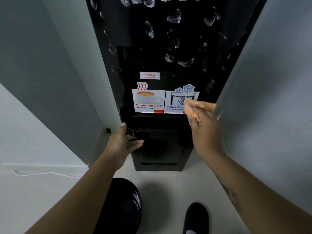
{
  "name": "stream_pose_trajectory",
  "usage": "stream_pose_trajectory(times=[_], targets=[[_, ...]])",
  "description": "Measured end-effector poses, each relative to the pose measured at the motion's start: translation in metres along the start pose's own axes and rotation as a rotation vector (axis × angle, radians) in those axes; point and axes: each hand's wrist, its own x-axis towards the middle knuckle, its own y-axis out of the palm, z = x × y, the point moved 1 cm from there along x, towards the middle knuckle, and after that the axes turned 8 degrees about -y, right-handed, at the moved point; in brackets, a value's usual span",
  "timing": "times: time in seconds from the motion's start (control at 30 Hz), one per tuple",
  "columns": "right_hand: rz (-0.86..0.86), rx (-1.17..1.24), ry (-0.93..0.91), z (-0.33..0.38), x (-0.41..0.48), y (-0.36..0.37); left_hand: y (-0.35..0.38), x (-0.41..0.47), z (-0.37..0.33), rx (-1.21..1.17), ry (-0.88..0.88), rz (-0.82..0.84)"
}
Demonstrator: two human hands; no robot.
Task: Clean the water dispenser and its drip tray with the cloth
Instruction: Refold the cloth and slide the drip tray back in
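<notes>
grey walls (pixel 50 65) | right hand (pixel 204 127) holds cloth (pixel 202 105) on dispenser (pixel 152 39) | left hand (pixel 121 142) touching

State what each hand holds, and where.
The right hand grips the orange cloth, bunched in its fingers; left hand holds nothing, only touching the dispenser at its left edge.

Pale floor (pixel 50 191) under water dispenser (pixel 168 65)

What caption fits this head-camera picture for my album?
Right hand presses an orange cloth on the cold-water sticker of the black water dispenser.
</notes>
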Motion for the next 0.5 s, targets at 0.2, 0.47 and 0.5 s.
stream_pose_trajectory(times=[0.2,0.47,0.5], targets=[[0.391,0.024,-0.251,0.050,0.015,0.062,-0.005,-0.001,0.012,-0.165,-0.037,0.111],[1.109,-0.271,-0.168,0.056,0.053,0.036,-0.011,-0.008,0.008,-0.149,-0.107,0.171],[1.139,-0.391,-0.158,0.045,0.060,0.020,-0.009,-0.011,0.005,-0.107,-0.106,0.145]])
